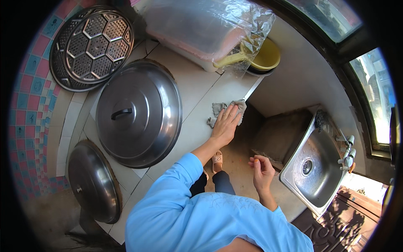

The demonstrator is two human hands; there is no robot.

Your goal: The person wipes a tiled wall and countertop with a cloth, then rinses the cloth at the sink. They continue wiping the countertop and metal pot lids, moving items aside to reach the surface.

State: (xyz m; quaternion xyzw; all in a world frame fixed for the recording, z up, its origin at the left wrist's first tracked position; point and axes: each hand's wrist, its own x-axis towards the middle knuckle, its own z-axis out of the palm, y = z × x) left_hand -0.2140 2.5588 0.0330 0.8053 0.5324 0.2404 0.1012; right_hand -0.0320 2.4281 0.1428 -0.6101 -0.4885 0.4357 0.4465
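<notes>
My left hand [225, 123] lies flat, fingers extended, on a crumpled grey cloth [240, 111] at the edge of the tiled counter [198, 94]. Part of the cloth spreads out left of the fingers. My right hand [263, 172] hangs in the air left of the stainless steel sink [327, 163], its fingers curled in towards the thumb. A small orange spot shows at the thumb tip; whether it is a held thing cannot be made out. Left of my left arm, a large metal pot lid [148, 126] with a black handle rests on the counter.
A smaller metal lid [94, 182] and perforated steamer trays [99, 47] stand at left. A plastic-covered storage bin [189, 28] and yellow dipper [267, 56] occupy the far counter. A dark scourer [321, 120] sits by the sink, near its taps [348, 154].
</notes>
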